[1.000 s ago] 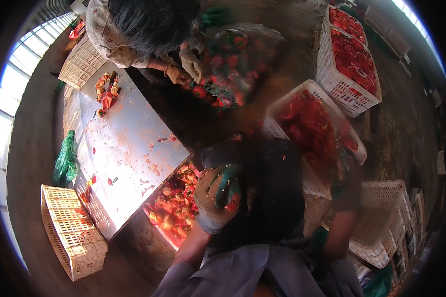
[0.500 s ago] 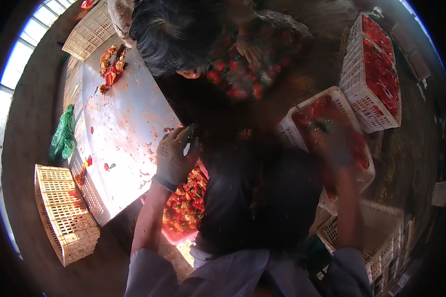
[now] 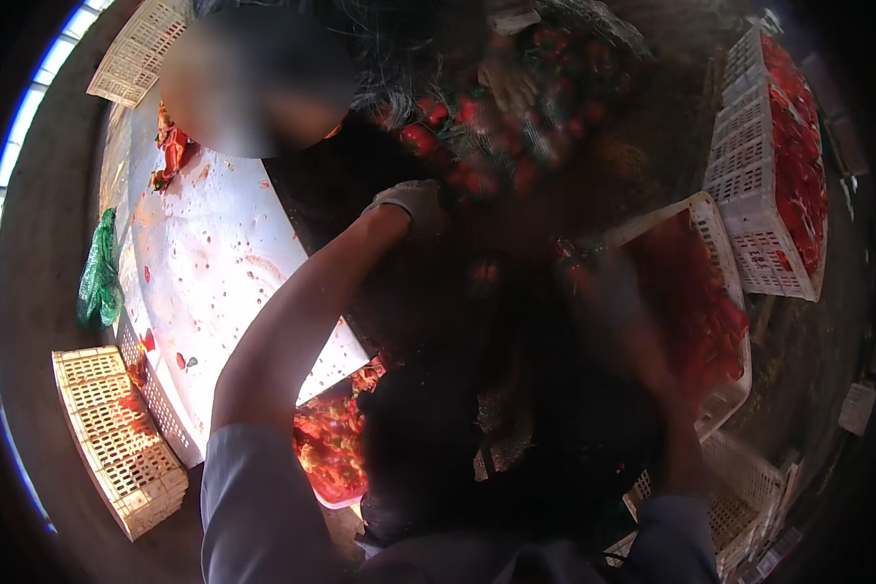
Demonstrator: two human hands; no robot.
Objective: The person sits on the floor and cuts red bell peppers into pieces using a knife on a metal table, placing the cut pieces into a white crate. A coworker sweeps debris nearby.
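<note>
My left hand, in a pale glove, reaches forward past the metal table to the near edge of a heap of whole red peppers; its fingers are hidden in shadow. My right hand is smeared by motion at the left rim of a white crate of red pepper pieces; I cannot make out what it holds. A pink container of pepper scraps sits under the table's near corner.
A co-worker's hand rests over the heap. Pale crates stand at left, top left and lower right. A stacked pepper crate is at upper right. A green mesh sack lies beside the table.
My left hand has moved forward from near my body to the pepper heap. My right hand remains around the right crate, blurred. The co-worker's hand has moved rightward over the heap.
</note>
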